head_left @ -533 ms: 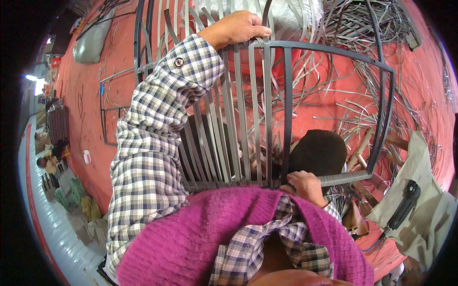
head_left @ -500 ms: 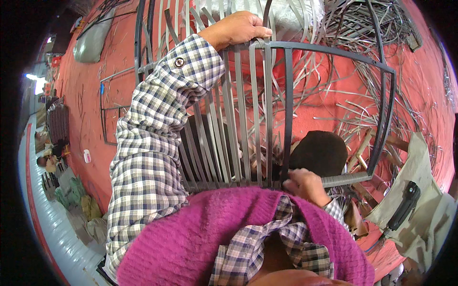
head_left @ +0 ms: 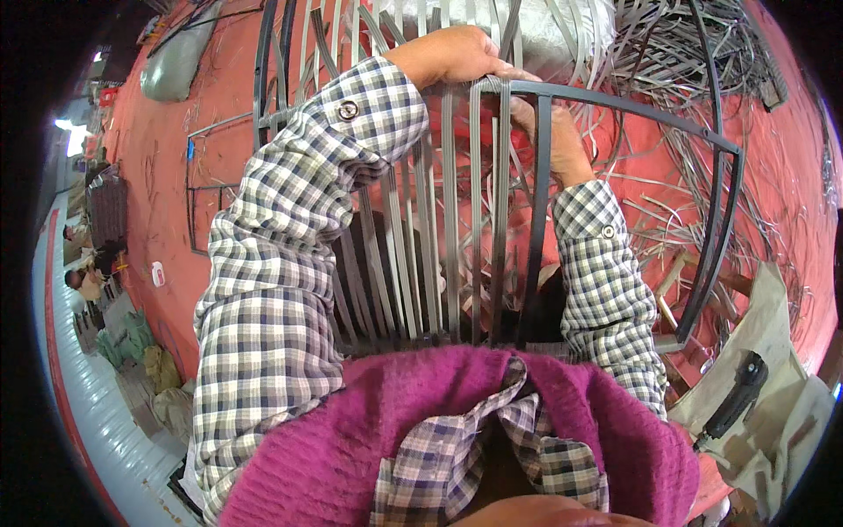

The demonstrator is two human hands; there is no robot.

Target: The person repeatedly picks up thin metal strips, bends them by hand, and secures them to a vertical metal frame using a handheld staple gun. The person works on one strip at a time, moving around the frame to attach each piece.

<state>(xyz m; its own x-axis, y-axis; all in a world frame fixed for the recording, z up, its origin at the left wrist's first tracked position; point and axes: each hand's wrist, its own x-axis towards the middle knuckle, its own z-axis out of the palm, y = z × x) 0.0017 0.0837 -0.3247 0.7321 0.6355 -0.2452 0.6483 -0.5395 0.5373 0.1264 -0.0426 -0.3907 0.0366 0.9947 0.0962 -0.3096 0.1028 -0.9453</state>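
Note:
A dark grey metal frame [head_left: 632, 107] lies across my lap, with flat grey strips [head_left: 476, 211] stretched lengthwise between its far bar and near bar. My left hand [head_left: 457, 54] reaches over the far bar, its closed fingers pressing a grey strip where it wraps round the bar. From below that bar my right hand [head_left: 555, 132] comes up beside the frame's inner upright [head_left: 537, 184]. Its fingers are curled at the same strip, close to the left fingertips, and are partly hidden by bar and strips.
A heap of loose grey strips [head_left: 654, 57] covers the red floor [head_left: 167, 220] at the far right. A plastic-wrapped bundle [head_left: 553, 26] sits beyond the frame. At right, a black-handled tool [head_left: 738, 395] rests on pale cloth [head_left: 773, 316]. Another metal frame [head_left: 190, 189] stands at left.
My right hand has moved from the near bar by my lap up to the far bar, beside my left hand. My left hand stays on the far bar, shifted slightly right.

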